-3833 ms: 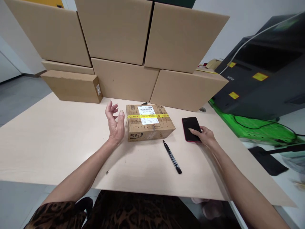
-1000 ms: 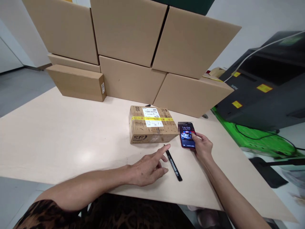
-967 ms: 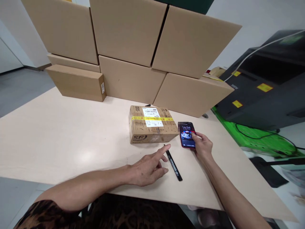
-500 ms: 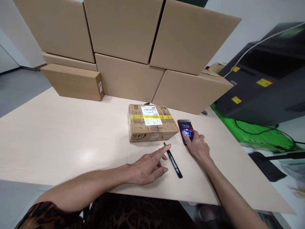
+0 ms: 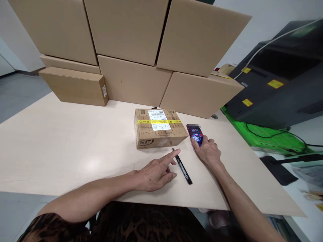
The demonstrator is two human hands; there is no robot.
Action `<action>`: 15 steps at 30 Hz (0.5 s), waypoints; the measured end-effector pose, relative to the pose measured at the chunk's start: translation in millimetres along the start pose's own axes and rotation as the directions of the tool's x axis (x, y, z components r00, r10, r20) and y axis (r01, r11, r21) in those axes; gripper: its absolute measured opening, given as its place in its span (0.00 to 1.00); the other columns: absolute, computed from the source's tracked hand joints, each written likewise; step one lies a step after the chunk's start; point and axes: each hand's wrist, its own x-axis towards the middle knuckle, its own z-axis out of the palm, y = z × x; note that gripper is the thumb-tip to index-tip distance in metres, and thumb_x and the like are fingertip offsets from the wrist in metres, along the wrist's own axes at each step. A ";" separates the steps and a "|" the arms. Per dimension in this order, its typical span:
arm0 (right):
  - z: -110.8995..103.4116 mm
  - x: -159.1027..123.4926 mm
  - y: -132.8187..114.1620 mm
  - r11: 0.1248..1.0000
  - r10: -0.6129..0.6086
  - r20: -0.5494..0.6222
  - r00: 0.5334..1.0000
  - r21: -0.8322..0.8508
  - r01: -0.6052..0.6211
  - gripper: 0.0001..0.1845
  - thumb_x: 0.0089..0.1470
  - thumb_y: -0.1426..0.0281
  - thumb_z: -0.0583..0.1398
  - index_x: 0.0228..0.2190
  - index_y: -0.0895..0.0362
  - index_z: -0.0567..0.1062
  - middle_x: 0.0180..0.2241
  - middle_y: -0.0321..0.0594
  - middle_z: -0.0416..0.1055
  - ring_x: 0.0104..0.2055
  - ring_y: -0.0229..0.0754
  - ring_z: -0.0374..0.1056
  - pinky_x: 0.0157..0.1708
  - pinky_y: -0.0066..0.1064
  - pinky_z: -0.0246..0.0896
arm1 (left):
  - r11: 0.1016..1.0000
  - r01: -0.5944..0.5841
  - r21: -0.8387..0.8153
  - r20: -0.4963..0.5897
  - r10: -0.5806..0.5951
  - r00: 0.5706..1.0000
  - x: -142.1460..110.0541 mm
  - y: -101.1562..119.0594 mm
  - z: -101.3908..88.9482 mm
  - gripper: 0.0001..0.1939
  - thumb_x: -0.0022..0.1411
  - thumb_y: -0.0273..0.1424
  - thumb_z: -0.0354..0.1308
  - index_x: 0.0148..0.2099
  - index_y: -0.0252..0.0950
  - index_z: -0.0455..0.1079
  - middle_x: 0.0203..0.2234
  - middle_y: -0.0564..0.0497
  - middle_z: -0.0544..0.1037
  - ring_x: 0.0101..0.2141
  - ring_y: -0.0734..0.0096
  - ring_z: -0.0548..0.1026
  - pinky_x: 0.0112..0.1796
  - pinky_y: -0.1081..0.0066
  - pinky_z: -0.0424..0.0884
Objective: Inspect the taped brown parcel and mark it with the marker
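My right hand (image 5: 209,151) is closed round the lower end of a smartphone (image 5: 196,133), thumb on the left edge and fingers on the right. The phone lies face up on the table, its lit screen reading 14:54. My left hand (image 5: 157,170) is open with its fingers apart. Its index fingertip reaches over the upper part of a black marker pen (image 5: 185,173); I cannot tell whether they touch. Beyond the hands rests a small cardboard parcel (image 5: 148,132) with a white label (image 5: 160,125) and yellow tape across its top.
Large plain cardboard boxes (image 5: 135,80) are stacked in two rows along the table's back. A narrower box (image 5: 75,88) stands at the left. To the right are a dark grey machine (image 5: 264,74), a green surface (image 5: 254,132) and black cables. The pale table (image 5: 75,141) carries everything.
The camera view has shifted slightly, so everything sits a little higher and further left. Both hands, the phone, the pen and the parcel keep nearly the same positions relative to each other.
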 end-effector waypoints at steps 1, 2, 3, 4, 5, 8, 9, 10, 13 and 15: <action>0.4 0.1 0.6 1.000 -0.003 -0.005 1.000 0.001 0.003 0.41 0.72 0.46 0.50 0.67 0.68 0.68 0.58 0.71 0.73 0.62 0.71 0.72 0.58 0.61 0.70 | 0.999 -0.037 0.012 -0.017 0.037 0.999 0.4 -0.4 -0.4 0.41 0.78 0.38 0.52 0.83 0.46 0.35 0.61 0.35 0.76 0.42 0.62 0.82 0.49 0.52 0.82; 0.7 0.2 1.4 1.000 -0.008 -0.010 1.000 0.002 0.008 0.41 0.71 0.46 0.51 0.65 0.68 0.69 0.57 0.71 0.73 0.62 0.71 0.72 0.58 0.60 0.70 | 0.995 -0.092 0.033 -0.044 0.094 0.995 0.8 -0.6 -1.5 0.40 0.78 0.37 0.51 0.83 0.46 0.36 0.60 0.36 0.77 0.42 0.62 0.82 0.48 0.53 0.82; 1.1 0.2 2.4 1.000 -0.014 -0.013 1.000 -0.003 0.014 0.40 0.71 0.47 0.51 0.64 0.68 0.70 0.57 0.71 0.74 0.62 0.71 0.72 0.58 0.60 0.69 | 0.984 -0.163 0.070 -0.084 0.168 0.982 1.3 -0.3 -3.5 0.38 0.79 0.35 0.50 0.82 0.47 0.38 0.58 0.37 0.78 0.42 0.62 0.83 0.47 0.55 0.82; 1.5 0.1 3.3 1.000 -0.026 -0.025 0.999 -0.002 0.026 0.39 0.71 0.47 0.51 0.64 0.68 0.71 0.57 0.70 0.74 0.62 0.71 0.71 0.59 0.61 0.68 | 0.962 -0.240 0.128 -0.139 0.257 0.956 1.7 0.6 -6.7 0.36 0.79 0.33 0.49 0.82 0.48 0.40 0.57 0.39 0.80 0.43 0.61 0.83 0.46 0.56 0.82; 1.8 0.2 4.1 0.999 -0.051 -0.053 0.997 0.015 0.052 0.39 0.71 0.48 0.50 0.63 0.67 0.72 0.58 0.70 0.73 0.63 0.71 0.69 0.60 0.62 0.67 | 0.928 -0.311 0.206 -0.204 0.351 0.914 2.2 1.9 -11.2 0.35 0.79 0.31 0.48 0.81 0.49 0.42 0.55 0.40 0.80 0.44 0.60 0.83 0.46 0.56 0.82; 1.9 1.4 2.0 0.938 -0.169 -0.225 0.960 0.262 0.227 0.40 0.70 0.45 0.46 0.61 0.63 0.75 0.61 0.66 0.72 0.66 0.69 0.65 0.66 0.65 0.58 | 0.793 -0.364 0.488 -0.421 0.579 0.698 3.7 6.4 -31.1 0.37 0.76 0.25 0.53 0.80 0.54 0.49 0.57 0.44 0.80 0.54 0.55 0.81 0.51 0.53 0.81; 1.6 2.3 -1.4 0.861 -0.183 -0.269 0.945 0.420 0.287 0.41 0.68 0.42 0.47 0.59 0.60 0.76 0.61 0.64 0.73 0.68 0.68 0.64 0.69 0.65 0.55 | 0.765 -0.323 0.558 -0.494 0.618 0.611 4.5 6.9 -38.9 0.37 0.75 0.26 0.56 0.79 0.53 0.52 0.59 0.44 0.78 0.58 0.54 0.79 0.55 0.51 0.80; 1.3 3.3 -6.5 0.746 -0.176 -0.279 0.944 0.587 0.313 0.41 0.65 0.38 0.50 0.57 0.57 0.78 0.62 0.61 0.73 0.69 0.66 0.63 0.71 0.63 0.52 | 0.771 -0.246 0.588 -0.573 0.611 0.546 5.5 6.1 -46.5 0.36 0.74 0.29 0.59 0.78 0.50 0.54 0.63 0.42 0.76 0.63 0.50 0.75 0.60 0.47 0.76; 0.8 5.9 -31.8 0.399 -0.146 -0.113 0.983 0.902 0.163 0.43 0.55 0.30 0.57 0.53 0.51 0.79 0.63 0.52 0.75 0.69 0.60 0.67 0.71 0.56 0.58 | 0.943 0.033 0.330 -0.813 0.266 0.517 10.4 -3.8 -65.7 0.39 0.75 0.43 0.60 0.79 0.41 0.52 0.76 0.35 0.61 0.75 0.40 0.59 0.73 0.37 0.57; 0.9 5.4 -52.9 0.321 -0.172 -0.039 0.984 0.943 0.093 0.45 0.58 0.28 0.51 0.52 0.52 0.80 0.58 0.50 0.80 0.62 0.58 0.75 0.62 0.52 0.70 | 0.987 0.159 -0.019 -0.859 -0.098 0.503 15.0 -14.8 -74.0 0.48 0.71 0.53 0.61 0.80 0.36 0.48 0.79 0.31 0.51 0.79 0.35 0.48 0.76 0.36 0.47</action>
